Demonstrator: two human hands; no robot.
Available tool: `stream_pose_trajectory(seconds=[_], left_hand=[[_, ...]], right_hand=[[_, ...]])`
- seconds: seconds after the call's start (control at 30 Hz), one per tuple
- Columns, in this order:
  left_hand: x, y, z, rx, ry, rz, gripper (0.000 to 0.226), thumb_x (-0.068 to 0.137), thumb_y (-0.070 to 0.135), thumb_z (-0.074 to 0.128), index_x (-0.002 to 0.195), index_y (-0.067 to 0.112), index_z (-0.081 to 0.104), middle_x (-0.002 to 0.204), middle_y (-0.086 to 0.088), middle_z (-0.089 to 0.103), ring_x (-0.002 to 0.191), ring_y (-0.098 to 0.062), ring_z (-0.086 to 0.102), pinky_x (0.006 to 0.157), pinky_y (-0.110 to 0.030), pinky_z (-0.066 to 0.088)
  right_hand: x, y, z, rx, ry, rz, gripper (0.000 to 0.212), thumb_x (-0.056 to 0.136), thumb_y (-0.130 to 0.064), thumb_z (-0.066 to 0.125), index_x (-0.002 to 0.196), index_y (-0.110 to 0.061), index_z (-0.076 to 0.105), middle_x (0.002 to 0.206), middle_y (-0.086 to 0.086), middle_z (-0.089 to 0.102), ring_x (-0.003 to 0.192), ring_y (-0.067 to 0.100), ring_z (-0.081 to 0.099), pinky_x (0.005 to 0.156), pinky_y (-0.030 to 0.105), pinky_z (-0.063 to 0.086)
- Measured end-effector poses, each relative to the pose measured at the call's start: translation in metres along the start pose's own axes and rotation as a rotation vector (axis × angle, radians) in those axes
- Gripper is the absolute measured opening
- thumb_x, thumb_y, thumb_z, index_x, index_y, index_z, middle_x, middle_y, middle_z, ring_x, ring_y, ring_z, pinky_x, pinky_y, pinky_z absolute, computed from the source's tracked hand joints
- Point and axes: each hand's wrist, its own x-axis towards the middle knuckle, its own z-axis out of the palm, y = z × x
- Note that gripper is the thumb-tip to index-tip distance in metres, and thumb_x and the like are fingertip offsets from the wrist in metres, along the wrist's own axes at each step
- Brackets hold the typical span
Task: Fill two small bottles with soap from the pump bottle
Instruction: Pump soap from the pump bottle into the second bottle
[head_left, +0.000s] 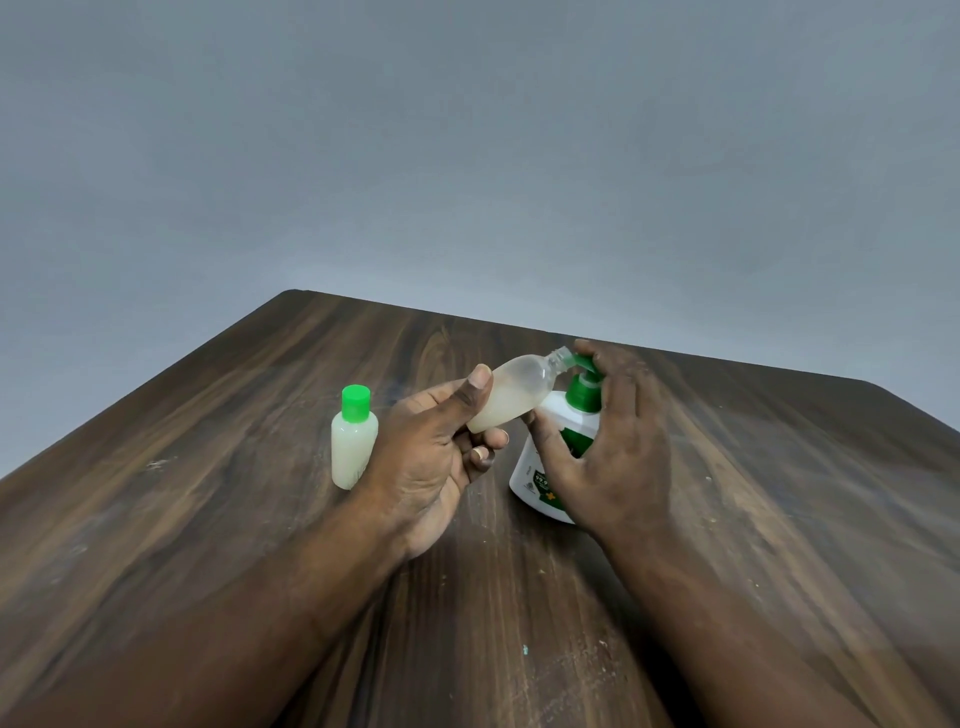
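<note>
One small bottle looks done already: the capped bottle (354, 447) stands upright on the counter (208, 519), well left of the pump bottle (540, 467), full of milky soap. The open bottle (514, 395) is what matters now: tilted, long axis slanting up toward the pump bottle, neck right at the green spout (577, 361), so keeping those lined up is the trick. Left hand (436, 452) grips its lower end, thumb on top; right hand (613, 447) wraps the pump bottle, fingers over the pump top. Cloudy soft-looking plastic, maybe half full; scuffed woodgrain counter.
</note>
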Motion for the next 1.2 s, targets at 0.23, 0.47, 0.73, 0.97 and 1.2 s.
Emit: stream_pose_trajectory(seconds=[0.23, 0.47, 0.73, 0.97, 1.2], left_hand=[[0.000, 0.003, 0.001, 0.000, -0.010, 0.018, 0.031, 0.094, 0.032, 0.068, 0.110, 0.006, 0.071, 0.080, -0.002, 0.069, 0.060, -0.009, 0.057, 0.050, -0.017, 0.043], [0.000, 0.003, 0.000, -0.006, -0.012, 0.021, 0.036, 0.092, 0.034, 0.069, 0.113, 0.004, 0.070, 0.078, 0.000, 0.068, 0.061, -0.009, 0.057, 0.051, -0.017, 0.043], [0.001, -0.001, -0.001, -0.004, 0.005, 0.012, 0.040, 0.091, 0.034, 0.070, 0.116, 0.002, 0.070, 0.096, -0.011, 0.069, 0.060, -0.009, 0.057, 0.050, -0.017, 0.043], [0.000, 0.004, 0.001, -0.009, -0.010, 0.028, 0.037, 0.089, 0.034, 0.070, 0.112, 0.004, 0.071, 0.080, -0.001, 0.070, 0.060, -0.008, 0.057, 0.050, -0.016, 0.043], [-0.001, 0.004, 0.002, -0.002, -0.012, 0.026, 0.030, 0.091, 0.033, 0.069, 0.105, 0.007, 0.071, 0.077, 0.000, 0.069, 0.059, -0.008, 0.057, 0.050, -0.016, 0.043]], right_hand=[[0.007, -0.003, -0.008, -0.099, 0.054, -0.061, 0.075, 0.085, -0.047, 0.077, 0.147, -0.010, 0.056, 0.138, 0.007, 0.061, 0.122, 0.027, 0.057, 0.102, 0.039, 0.046], [0.002, -0.001, -0.010, -0.136, 0.063, -0.064, 0.077, 0.088, -0.047, 0.076, 0.152, -0.012, 0.051, 0.145, 0.007, 0.060, 0.131, 0.025, 0.055, 0.111, 0.042, 0.042], [-0.007, -0.001, -0.010, -0.141, 0.056, -0.052, 0.078, 0.087, -0.047, 0.080, 0.149, -0.010, 0.054, 0.133, 0.009, 0.068, 0.119, 0.025, 0.063, 0.099, 0.047, 0.053], [0.003, -0.006, -0.018, -0.093, 0.102, -0.104, 0.070, 0.090, -0.044, 0.072, 0.147, -0.006, 0.057, 0.143, 0.010, 0.064, 0.132, 0.018, 0.052, 0.107, 0.044, 0.051], [0.005, -0.006, -0.022, -0.032, 0.064, -0.067, 0.067, 0.093, -0.045, 0.071, 0.146, -0.006, 0.059, 0.141, 0.009, 0.066, 0.129, 0.025, 0.062, 0.106, 0.042, 0.054]])
